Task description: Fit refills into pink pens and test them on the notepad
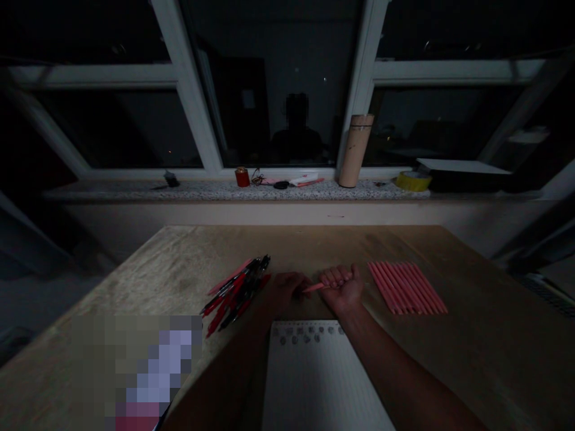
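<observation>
My right hand is turned palm up, its fingers curled round a slim pink pencil. The pencil's pointed end sticks out to the left, toward my left hand. The left fingers are bent close at that tip; shadow hides whether they pinch it or something small. Left of my left hand lies a loose pile of red and black pens, with a pink stick among them. To the right, several pink pencils lie side by side in a neat row. Below my hands is a lined notepad with dark round scribbles near its top.
The table reaches to the wall under a window. On the speckled sill stand a red jar, a tall tan flask and a yellow tape roll. A blurred bluish-white object lies at the lower left.
</observation>
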`<state>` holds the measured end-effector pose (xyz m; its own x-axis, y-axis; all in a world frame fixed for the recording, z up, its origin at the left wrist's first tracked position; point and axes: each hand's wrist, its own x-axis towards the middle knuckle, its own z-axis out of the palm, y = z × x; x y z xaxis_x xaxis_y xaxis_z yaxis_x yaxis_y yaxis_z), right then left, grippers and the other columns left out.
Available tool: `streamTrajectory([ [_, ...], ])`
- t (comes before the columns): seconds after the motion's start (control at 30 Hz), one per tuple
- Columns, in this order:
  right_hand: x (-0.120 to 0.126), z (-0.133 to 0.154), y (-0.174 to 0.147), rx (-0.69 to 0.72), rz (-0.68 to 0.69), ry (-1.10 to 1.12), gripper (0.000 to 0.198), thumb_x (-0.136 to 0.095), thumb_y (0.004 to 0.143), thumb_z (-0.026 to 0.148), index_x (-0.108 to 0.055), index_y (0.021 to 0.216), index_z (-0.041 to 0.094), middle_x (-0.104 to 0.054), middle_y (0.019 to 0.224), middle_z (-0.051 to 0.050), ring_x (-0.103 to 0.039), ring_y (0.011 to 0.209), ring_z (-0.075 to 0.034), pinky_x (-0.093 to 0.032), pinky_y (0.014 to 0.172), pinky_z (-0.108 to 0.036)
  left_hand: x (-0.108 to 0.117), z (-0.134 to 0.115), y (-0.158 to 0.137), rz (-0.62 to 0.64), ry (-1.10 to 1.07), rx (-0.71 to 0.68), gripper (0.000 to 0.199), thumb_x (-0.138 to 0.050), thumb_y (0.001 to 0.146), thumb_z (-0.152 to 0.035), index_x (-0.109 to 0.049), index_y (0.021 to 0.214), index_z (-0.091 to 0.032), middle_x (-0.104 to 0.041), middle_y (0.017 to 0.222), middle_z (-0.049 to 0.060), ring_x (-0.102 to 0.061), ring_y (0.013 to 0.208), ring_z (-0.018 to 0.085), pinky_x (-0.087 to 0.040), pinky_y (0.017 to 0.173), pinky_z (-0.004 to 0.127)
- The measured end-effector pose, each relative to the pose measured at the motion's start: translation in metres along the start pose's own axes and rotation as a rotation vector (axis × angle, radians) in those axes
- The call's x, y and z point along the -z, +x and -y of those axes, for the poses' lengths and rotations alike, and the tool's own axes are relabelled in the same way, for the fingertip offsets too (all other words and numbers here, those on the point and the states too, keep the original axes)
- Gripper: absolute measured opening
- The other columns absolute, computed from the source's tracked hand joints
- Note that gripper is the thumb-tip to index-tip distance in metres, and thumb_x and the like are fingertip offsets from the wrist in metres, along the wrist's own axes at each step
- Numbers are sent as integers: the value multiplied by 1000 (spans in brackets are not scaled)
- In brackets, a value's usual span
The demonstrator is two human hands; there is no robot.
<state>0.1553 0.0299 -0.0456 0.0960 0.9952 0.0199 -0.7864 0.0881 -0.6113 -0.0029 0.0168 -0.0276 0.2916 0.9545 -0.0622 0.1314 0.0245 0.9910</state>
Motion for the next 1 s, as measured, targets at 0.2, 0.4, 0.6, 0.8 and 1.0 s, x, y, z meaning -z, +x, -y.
streamTrajectory([
  [0.2, 0, 1, -3, -69, -8, 279, 50, -29, 87, 48, -19, 46, 22, -20, 37, 7, -19, 35, -9, -28, 40, -25, 0, 6, 3, -6, -56, 2, 37, -46, 77, -45, -63, 78, -13, -64, 62, 3, -52, 54, 13, -40, 56, 25],
  [0.4, -4, 1, -5, -72, 6, 257, 43, -38, 83, 31, -16, 47, 21, -19, 38, 7, -18, 34, -8, -27, 40, -24, 1, 10, 4, -3, -43, -18, 37, -46, 78, -45, -63, 79, -13, -63, 61, 2, -53, 55, 13, -40, 57, 25],
  [0.6, 0, -2, -3, -57, 23, 285, 43, -40, 81, 32, -13, 49, 21, -19, 37, 7, -17, 35, -9, -27, 40, -24, 0, 2, 1, -7, 15, -31, 36, -43, 78, -44, -61, 72, -14, -61, 58, 1, -50, 53, 12, -38, 55, 24],
  [0.8, 0, -3, -2, -61, 6, 280, 42, -42, 79, 32, -14, 49, 21, -19, 37, 8, -16, 35, -8, -26, 40, -24, -1, -2, -1, -5, 37, -25, 33, -46, 77, -43, -61, 70, -14, -60, 57, 1, -50, 55, 12, -38, 56, 24],
  [1.0, -7, 2, -6, -72, -5, 303, 45, -39, 81, 41, -17, 48, 21, -19, 38, 8, -17, 37, -9, -25, 40, -24, 0, 2, 1, -4, 48, -18, 31, -57, 72, -42, -63, 71, -13, -60, 60, 1, -48, 55, 11, -36, 55, 24],
])
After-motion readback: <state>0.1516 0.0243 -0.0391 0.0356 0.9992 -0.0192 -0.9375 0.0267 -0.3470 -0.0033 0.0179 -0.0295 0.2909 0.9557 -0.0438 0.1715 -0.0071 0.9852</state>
